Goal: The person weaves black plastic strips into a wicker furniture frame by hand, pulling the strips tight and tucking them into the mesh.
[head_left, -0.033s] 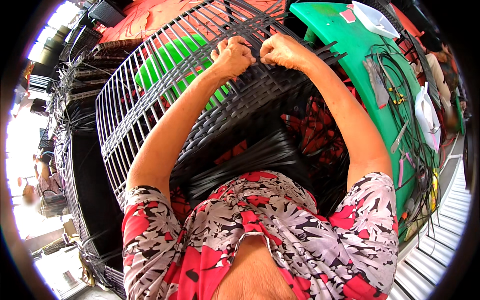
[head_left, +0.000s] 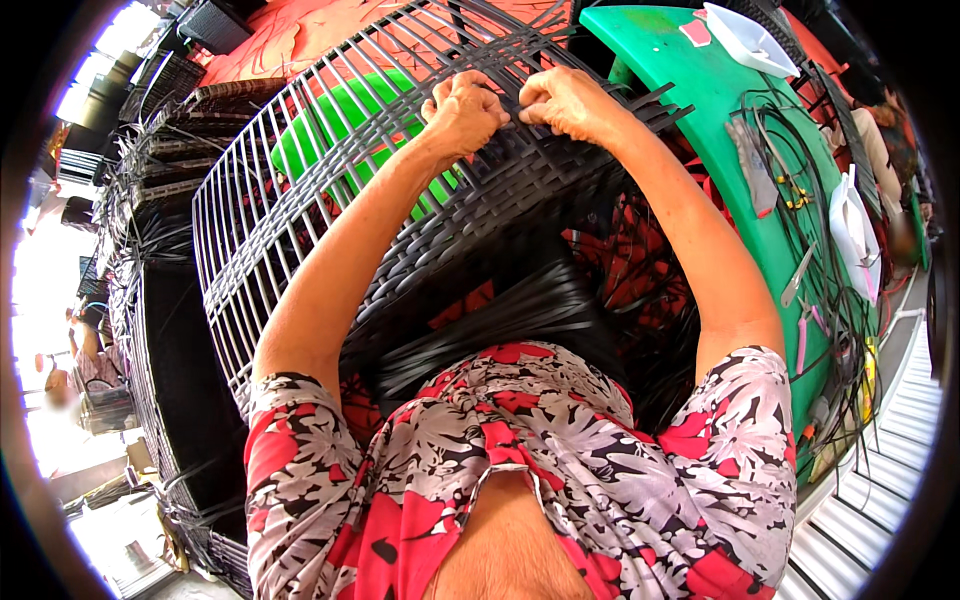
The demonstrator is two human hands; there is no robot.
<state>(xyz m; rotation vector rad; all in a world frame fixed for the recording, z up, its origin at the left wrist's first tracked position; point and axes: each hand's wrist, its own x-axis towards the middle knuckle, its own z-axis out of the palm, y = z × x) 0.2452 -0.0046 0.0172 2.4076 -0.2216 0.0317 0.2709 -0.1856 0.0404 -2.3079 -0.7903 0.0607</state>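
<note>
A dark grey woven panel [head_left: 440, 235] stretches before me, with parallel bare rods on its left and flat plastic strips woven tightly across its lower part. My left hand [head_left: 465, 115] is closed with curled fingers at the weave's upper edge. Just right of it, my right hand [head_left: 565, 103] pinches at the same strips, its fingertips bent downward. A small gap separates the two hands. What exactly lies under the fingertips is partly hidden, but it appears to be a grey plastic strip. Loose strip ends [head_left: 665, 108] stick out beyond my right hand.
On the right, a green table [head_left: 690, 90] carries white trays [head_left: 752, 40], scissors [head_left: 797, 277], pink-handled pliers [head_left: 803, 335] and tangled black strips. A bright green stool [head_left: 300, 135] shows behind the rods. Black strips [head_left: 500, 320] lie across my lap. Dark woven pieces [head_left: 165, 180] are stacked left.
</note>
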